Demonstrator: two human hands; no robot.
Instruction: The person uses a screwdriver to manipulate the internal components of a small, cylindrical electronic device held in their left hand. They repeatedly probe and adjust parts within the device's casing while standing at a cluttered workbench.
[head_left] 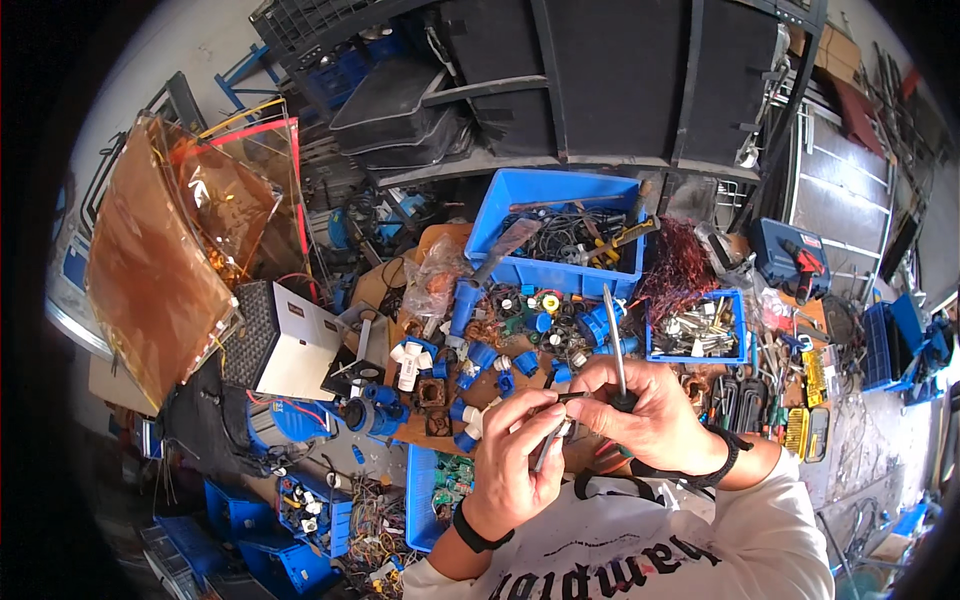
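Close in front of my body, my two hands meet over a small dark part (570,397). My left hand (512,462) pinches this part from the left, and a thin metal piece (547,450) shows between its fingers. In my right hand (648,418) is a screwdriver (615,345), its long shaft pointing up and away from me; most of its black handle is hidden. The right thumb and forefinger also touch the small part. Beyond the hands, blue and white plastic fittings (480,358) lie scattered on the wooden worktop (408,432).
A large blue bin (555,272) with cables and tools stands at the back. Right of it are a tangle of reddish wire (680,265), a small blue tray (652,356) of metal parts and a red drill (803,268). A blue crate (418,500) with circuit boards sits at lower left.
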